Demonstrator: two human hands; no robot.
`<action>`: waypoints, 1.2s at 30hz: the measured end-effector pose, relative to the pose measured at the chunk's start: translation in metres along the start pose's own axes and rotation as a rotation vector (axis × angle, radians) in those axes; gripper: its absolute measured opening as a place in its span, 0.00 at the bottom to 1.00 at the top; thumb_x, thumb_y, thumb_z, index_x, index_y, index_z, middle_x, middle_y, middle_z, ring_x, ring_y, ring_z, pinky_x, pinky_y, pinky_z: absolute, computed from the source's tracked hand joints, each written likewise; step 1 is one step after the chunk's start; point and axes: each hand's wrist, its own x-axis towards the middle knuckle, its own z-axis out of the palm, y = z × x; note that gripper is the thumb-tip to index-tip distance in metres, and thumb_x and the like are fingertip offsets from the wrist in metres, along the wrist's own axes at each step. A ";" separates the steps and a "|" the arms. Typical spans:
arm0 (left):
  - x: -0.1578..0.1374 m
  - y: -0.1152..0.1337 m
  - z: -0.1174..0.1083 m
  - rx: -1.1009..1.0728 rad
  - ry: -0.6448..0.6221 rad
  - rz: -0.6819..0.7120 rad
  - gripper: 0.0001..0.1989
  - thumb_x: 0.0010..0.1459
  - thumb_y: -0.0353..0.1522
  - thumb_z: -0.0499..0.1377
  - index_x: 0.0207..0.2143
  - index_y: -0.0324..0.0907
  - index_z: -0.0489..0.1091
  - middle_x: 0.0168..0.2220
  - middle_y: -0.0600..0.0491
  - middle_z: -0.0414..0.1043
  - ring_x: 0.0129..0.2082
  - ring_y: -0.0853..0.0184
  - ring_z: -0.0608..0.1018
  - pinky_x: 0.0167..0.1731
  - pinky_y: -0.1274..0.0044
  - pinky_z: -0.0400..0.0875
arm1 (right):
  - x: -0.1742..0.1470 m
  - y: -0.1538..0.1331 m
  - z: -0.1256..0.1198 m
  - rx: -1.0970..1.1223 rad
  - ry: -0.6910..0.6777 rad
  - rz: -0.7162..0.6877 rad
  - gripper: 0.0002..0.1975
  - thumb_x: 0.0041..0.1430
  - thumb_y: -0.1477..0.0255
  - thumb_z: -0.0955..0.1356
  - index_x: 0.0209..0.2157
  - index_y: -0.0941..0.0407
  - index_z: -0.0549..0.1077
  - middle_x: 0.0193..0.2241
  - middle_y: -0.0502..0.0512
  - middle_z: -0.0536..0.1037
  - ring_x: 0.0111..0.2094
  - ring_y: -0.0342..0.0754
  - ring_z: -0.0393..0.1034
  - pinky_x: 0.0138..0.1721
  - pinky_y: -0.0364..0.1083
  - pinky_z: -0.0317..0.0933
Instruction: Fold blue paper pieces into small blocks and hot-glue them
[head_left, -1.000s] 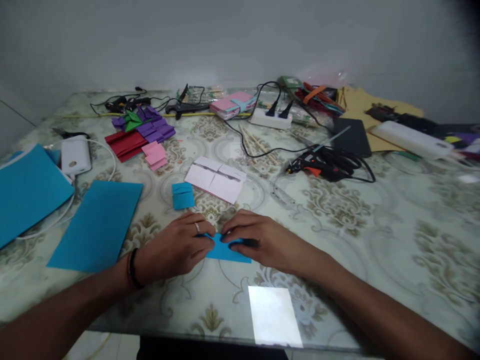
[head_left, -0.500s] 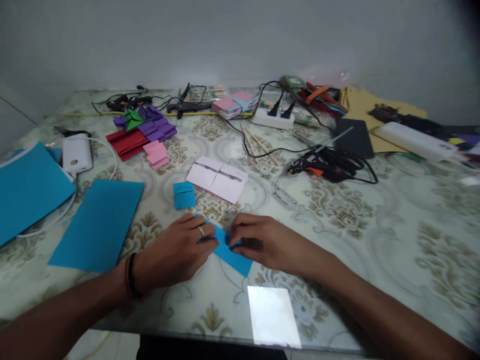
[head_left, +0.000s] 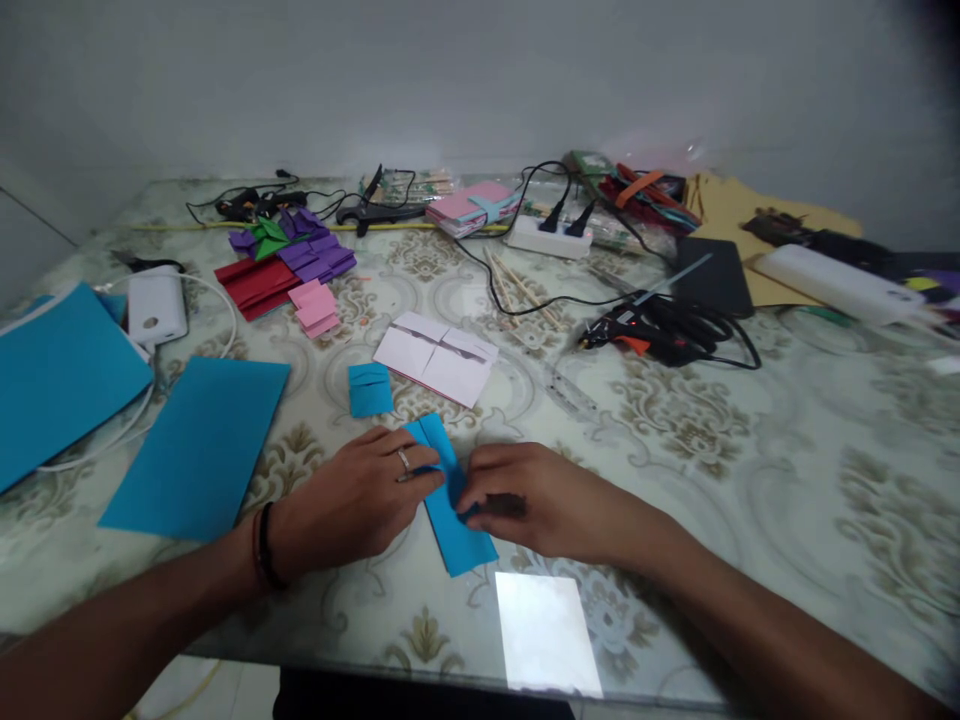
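Note:
A folded blue paper strip (head_left: 454,525) lies slantwise on the table between my hands, with a fold line running near its far end. My left hand (head_left: 375,488), a ring on one finger, is closed with its curled fingertips on the strip's left edge. Thumb and fingers of my right hand (head_left: 514,498) pinch the strip's right edge. Just beyond them lies a small folded blue paper square (head_left: 370,390). To its right rests a folded white paper piece (head_left: 436,360) with a slit along its middle.
Blue sheets (head_left: 199,445) lie at left beside a white power bank (head_left: 155,303) and its cable. Folded red (head_left: 255,285), pink (head_left: 315,308) and purple papers (head_left: 319,255) sit behind. A glue gun (head_left: 622,328), clear ruler (head_left: 571,390) and power strip (head_left: 550,238) are farther right.
The blue paper strip has turned, its near end swinging left towards me, and more of its far end shows. Both hands have shifted slightly and keep hold of it.

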 end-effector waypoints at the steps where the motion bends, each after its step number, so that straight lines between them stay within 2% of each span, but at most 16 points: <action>1: 0.000 0.000 0.000 0.003 -0.002 0.000 0.13 0.68 0.27 0.58 0.52 0.41 0.74 0.50 0.50 0.78 0.50 0.58 0.76 0.52 0.64 0.70 | 0.000 0.000 0.000 0.002 0.000 -0.001 0.05 0.62 0.77 0.72 0.39 0.57 0.83 0.34 0.54 0.80 0.35 0.46 0.75 0.38 0.43 0.66; 8: -0.001 0.001 -0.001 0.031 -0.004 -0.008 0.13 0.66 0.29 0.60 0.51 0.42 0.77 0.50 0.46 0.76 0.49 0.56 0.77 0.50 0.64 0.71 | 0.000 0.001 0.000 0.011 0.016 -0.016 0.05 0.62 0.78 0.72 0.38 0.56 0.82 0.34 0.53 0.79 0.35 0.46 0.74 0.38 0.44 0.67; 10: -0.001 0.002 -0.002 0.026 -0.022 -0.017 0.12 0.67 0.28 0.59 0.51 0.42 0.77 0.49 0.45 0.76 0.48 0.56 0.77 0.50 0.64 0.72 | 0.001 0.001 0.000 0.001 0.067 -0.040 0.04 0.63 0.76 0.72 0.38 0.56 0.81 0.36 0.55 0.79 0.39 0.48 0.74 0.43 0.47 0.69; 13: -0.002 0.002 -0.002 0.021 -0.034 -0.017 0.16 0.67 0.26 0.57 0.55 0.40 0.75 0.47 0.44 0.75 0.49 0.55 0.78 0.51 0.63 0.74 | 0.002 0.003 -0.001 -0.030 0.164 -0.074 0.07 0.62 0.75 0.73 0.43 0.56 0.80 0.43 0.59 0.79 0.47 0.52 0.73 0.51 0.52 0.69; 17: -0.002 -0.001 0.002 -0.004 0.004 -0.003 0.15 0.68 0.28 0.57 0.55 0.41 0.75 0.49 0.42 0.75 0.52 0.54 0.77 0.53 0.62 0.74 | 0.004 0.005 -0.002 -0.091 0.217 -0.098 0.10 0.64 0.75 0.71 0.48 0.55 0.78 0.49 0.62 0.78 0.52 0.55 0.72 0.55 0.56 0.68; 25: -0.003 -0.006 0.006 -0.049 0.038 -0.011 0.14 0.68 0.29 0.56 0.53 0.42 0.77 0.50 0.41 0.74 0.54 0.54 0.76 0.56 0.60 0.73 | 0.003 0.006 -0.006 -0.170 0.220 -0.096 0.11 0.67 0.74 0.68 0.48 0.56 0.80 0.51 0.63 0.79 0.55 0.56 0.72 0.58 0.58 0.67; 30: -0.004 -0.006 0.007 -0.056 0.081 0.003 0.14 0.68 0.28 0.57 0.51 0.41 0.78 0.55 0.39 0.73 0.60 0.53 0.73 0.59 0.59 0.71 | 0.003 0.007 -0.006 -0.219 0.202 -0.096 0.13 0.67 0.76 0.66 0.49 0.56 0.79 0.54 0.63 0.79 0.57 0.57 0.72 0.60 0.61 0.66; 36: -0.003 -0.006 0.007 -0.042 0.060 -0.003 0.14 0.68 0.28 0.56 0.51 0.41 0.78 0.56 0.38 0.74 0.60 0.52 0.74 0.59 0.58 0.72 | 0.002 0.008 -0.007 -0.243 0.202 -0.103 0.14 0.65 0.76 0.67 0.49 0.54 0.79 0.54 0.62 0.79 0.57 0.56 0.73 0.61 0.61 0.65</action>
